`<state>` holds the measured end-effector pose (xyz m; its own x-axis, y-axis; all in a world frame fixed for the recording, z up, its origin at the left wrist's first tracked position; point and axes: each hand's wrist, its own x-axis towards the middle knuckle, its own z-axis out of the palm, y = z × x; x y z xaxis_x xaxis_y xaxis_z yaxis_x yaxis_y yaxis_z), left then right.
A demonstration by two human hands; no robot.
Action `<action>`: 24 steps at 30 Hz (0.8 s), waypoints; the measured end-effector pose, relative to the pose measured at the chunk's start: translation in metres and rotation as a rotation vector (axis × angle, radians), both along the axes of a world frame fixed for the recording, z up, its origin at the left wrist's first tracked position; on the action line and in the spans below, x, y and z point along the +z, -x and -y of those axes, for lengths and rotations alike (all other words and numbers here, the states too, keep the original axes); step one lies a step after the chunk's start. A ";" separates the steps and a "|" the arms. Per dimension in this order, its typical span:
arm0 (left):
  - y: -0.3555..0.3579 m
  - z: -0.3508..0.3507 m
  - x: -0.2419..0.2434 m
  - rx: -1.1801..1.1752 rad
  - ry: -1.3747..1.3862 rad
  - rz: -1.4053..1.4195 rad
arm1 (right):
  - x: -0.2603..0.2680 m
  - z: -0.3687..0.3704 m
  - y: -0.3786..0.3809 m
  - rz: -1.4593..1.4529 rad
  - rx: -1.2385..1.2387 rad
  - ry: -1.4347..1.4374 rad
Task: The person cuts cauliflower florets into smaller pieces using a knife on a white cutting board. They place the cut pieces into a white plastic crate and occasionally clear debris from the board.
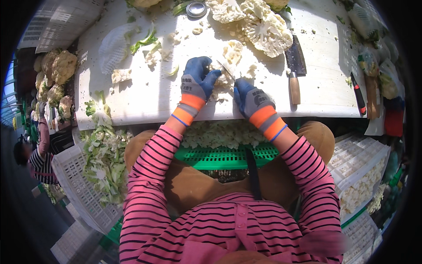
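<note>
My right hand (253, 99), in a blue and grey glove with an orange cuff, is closed on a small knife (226, 70) whose blade points up and left. My left hand (198, 78), gloved alike, curls its fingers beside the blade tip; whether it holds a floret is hidden. Cut cauliflower florets (224, 81) lie between and under the hands on the white table (158, 95). A bigger cauliflower piece (232, 51) rests just beyond the blade. Farther back are large cauliflower heads (267, 33), cut side up, beside a cleaver (295, 59) with a wooden handle.
Below the table edge, a green basket (227, 156) holds florets. At left stand a white crate (82, 188) with leaves and a pile of whole cauliflowers (64, 67); a co-worker (41, 158) is beyond. A red-black knife (357, 94) lies right, above a white crate (359, 165).
</note>
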<state>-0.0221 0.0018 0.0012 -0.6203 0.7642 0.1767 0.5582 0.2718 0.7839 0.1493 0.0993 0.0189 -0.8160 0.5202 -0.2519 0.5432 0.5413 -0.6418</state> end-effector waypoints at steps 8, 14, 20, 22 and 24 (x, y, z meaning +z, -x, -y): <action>-0.003 0.002 -0.003 0.020 -0.054 0.131 | 0.003 -0.029 0.008 0.006 -0.183 0.730; -0.007 0.013 -0.003 -0.017 0.014 -0.179 | -0.005 -0.003 0.003 -0.205 -0.135 0.140; -0.004 0.014 -0.005 -0.027 -0.024 -0.096 | -0.007 0.011 -0.005 -0.214 -0.014 0.064; -0.002 0.014 -0.005 -0.050 -0.034 -0.095 | -0.009 0.013 -0.002 -0.113 0.027 0.056; -0.002 0.013 -0.005 -0.035 -0.028 -0.085 | -0.011 0.014 0.004 -0.051 0.015 0.023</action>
